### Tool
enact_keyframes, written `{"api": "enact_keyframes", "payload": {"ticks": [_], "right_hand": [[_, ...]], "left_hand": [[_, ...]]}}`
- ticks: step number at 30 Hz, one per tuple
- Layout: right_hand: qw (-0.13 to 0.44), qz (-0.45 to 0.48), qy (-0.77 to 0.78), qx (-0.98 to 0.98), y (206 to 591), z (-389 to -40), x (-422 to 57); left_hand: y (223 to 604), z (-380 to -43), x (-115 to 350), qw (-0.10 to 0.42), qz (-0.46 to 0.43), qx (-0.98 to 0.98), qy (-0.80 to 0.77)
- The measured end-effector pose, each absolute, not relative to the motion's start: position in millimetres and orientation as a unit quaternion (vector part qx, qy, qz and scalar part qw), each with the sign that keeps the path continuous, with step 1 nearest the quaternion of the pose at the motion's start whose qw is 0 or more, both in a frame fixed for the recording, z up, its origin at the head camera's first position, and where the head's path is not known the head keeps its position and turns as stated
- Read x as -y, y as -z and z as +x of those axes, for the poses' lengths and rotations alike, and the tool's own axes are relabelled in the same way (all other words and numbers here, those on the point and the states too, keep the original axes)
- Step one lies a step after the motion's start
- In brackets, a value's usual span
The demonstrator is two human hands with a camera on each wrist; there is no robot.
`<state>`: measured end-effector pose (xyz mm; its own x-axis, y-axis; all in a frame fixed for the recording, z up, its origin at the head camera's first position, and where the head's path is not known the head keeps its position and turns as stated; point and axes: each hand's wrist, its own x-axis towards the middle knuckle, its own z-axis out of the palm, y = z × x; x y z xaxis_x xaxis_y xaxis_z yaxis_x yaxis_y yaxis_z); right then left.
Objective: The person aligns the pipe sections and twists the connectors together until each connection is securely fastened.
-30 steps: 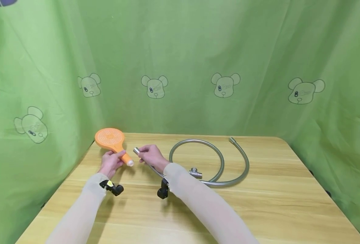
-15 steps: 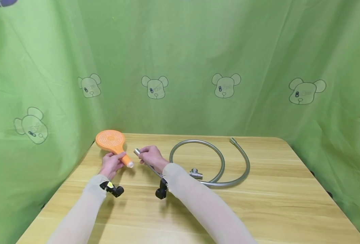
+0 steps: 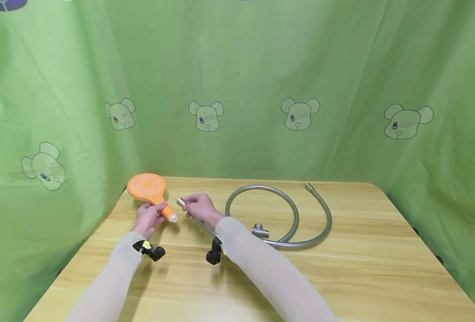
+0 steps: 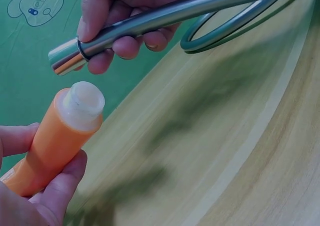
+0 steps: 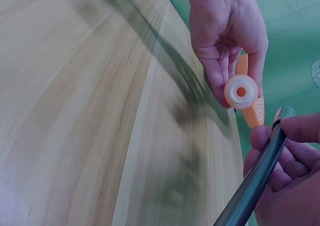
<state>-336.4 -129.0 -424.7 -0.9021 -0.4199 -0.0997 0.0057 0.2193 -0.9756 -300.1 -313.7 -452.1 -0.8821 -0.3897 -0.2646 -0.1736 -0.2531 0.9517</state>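
Note:
An orange shower head is held up at the table's left side, its perforated face upward. My left hand grips it by the handle, whose white threaded end points toward the hose. With thumb and fingers my right hand pinches a grey shower hose just behind its silver end fitting. That fitting stands apart from the white end, a small gap between them. In the right wrist view the round opening of the handle end faces the camera, beside the hose.
The rest of the hose loops across the table to the right, its other end fitting near the back edge. Inside the loop lies a chrome tee-shaped valve. A green curtain surrounds the table's back and sides.
Both hands keep their holds on the shower head and the hose, almost still. The whole head view has shifted slightly, and the shower head sits a touch lower in it.

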Motion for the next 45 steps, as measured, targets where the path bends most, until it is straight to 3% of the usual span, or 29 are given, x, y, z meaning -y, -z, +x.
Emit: {"api": "enact_keyframes", "payload": {"ticks": [8, 23, 45], "right_hand": [[0.185, -0.138, 0.604, -0.763, 426, -335, 130], [0.202, -0.158, 0.595, -0.761, 428, -328, 132], [0.188, -0.164, 0.578, -0.777, 436, -323, 135]], "left_hand": [[448, -301, 315, 0.079, 0.238, 0.589, 0.768], [437, -303, 319, 0.137, 0.240, 0.571, 0.773], [439, -310, 312, 0.194, 0.243, 0.555, 0.772]]}}
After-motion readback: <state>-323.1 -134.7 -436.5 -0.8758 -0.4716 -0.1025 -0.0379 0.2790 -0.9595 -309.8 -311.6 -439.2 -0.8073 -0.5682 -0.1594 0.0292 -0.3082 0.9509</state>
